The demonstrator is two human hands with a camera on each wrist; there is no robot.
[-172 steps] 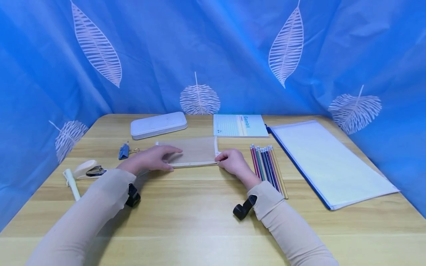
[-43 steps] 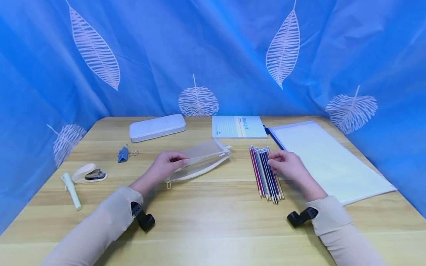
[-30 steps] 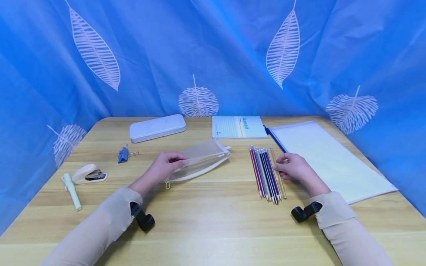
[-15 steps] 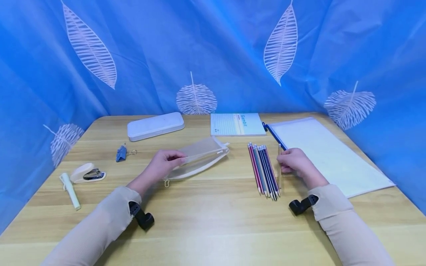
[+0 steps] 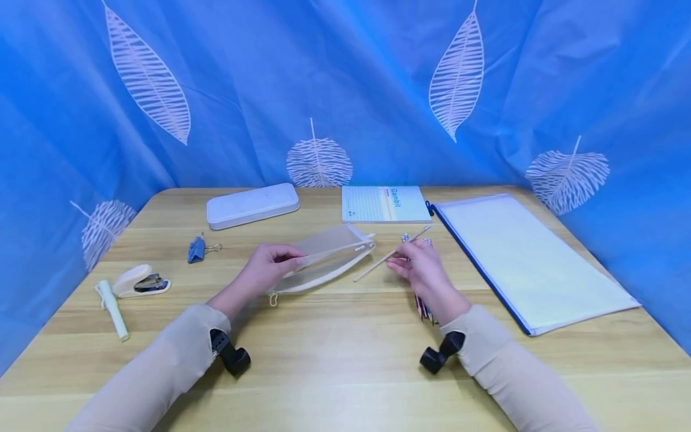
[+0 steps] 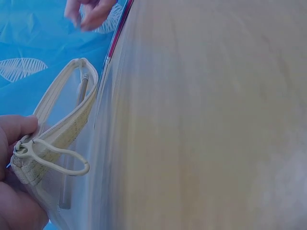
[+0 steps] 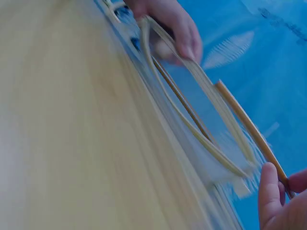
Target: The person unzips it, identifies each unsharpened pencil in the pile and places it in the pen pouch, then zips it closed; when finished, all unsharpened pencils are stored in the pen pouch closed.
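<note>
My left hand (image 5: 268, 267) pinches the upper edge of a translucent zip pouch (image 5: 326, 239), whose mouth gapes toward me. A cord loop (image 6: 62, 163) hangs from its zip end in the left wrist view. Inside, a long thin pencil-like stick (image 7: 184, 103) shows in the right wrist view. Between thumb and fingers, my right hand (image 5: 423, 273) holds a tan pencil (image 5: 372, 268) aslant, its eraser end up and far, its other end near the pouch's right corner. Under that hand lies a row of pencils (image 5: 423, 308), mostly hidden by it.
A white case (image 5: 252, 206) and a notebook (image 5: 372, 204) lie at the back. On the left are a blue binder clip (image 5: 197, 249), a white stapler (image 5: 141, 282) and a pale green pen (image 5: 113, 311). A large blue-edged document sleeve (image 5: 540, 258) covers the right side.
My right hand drew one tan pencil off the right of the row, then carried it left and tilted it toward the pouch. Earlier the left hand opened the flat pouch; lately it stays still.
</note>
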